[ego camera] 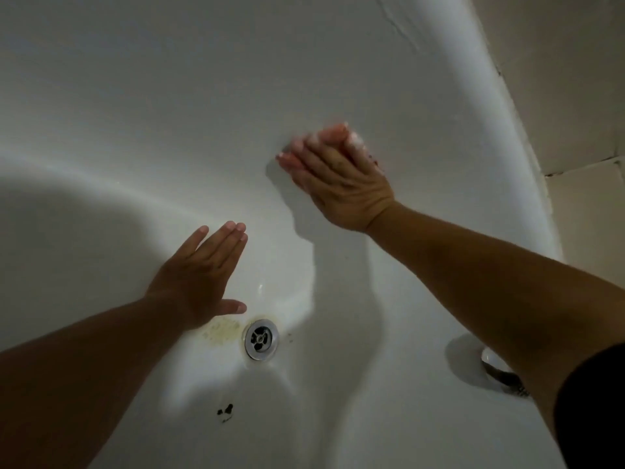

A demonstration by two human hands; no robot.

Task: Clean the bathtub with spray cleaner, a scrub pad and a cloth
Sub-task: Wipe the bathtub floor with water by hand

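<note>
The white bathtub (169, 96) fills the view. My right hand (338, 177) lies flat with straight fingers against the tub's sloping far wall and is blurred by motion. A pale foamy patch shows at its fingertips, and a thin dark edge (374, 160) peeks out under its right side. Whether that edge is the scrub pad I cannot tell. My left hand (199, 275) rests flat, fingers straight, on the tub floor just left of and above the drain (262, 338). No spray bottle or cloth is in view.
A yellowish stain (220, 330) sits beside the drain and a dark chip (225, 411) lies nearer me. A chrome fitting (497, 365) shows under my right forearm. The tiled wall (575, 96) rises past the tub rim on the right.
</note>
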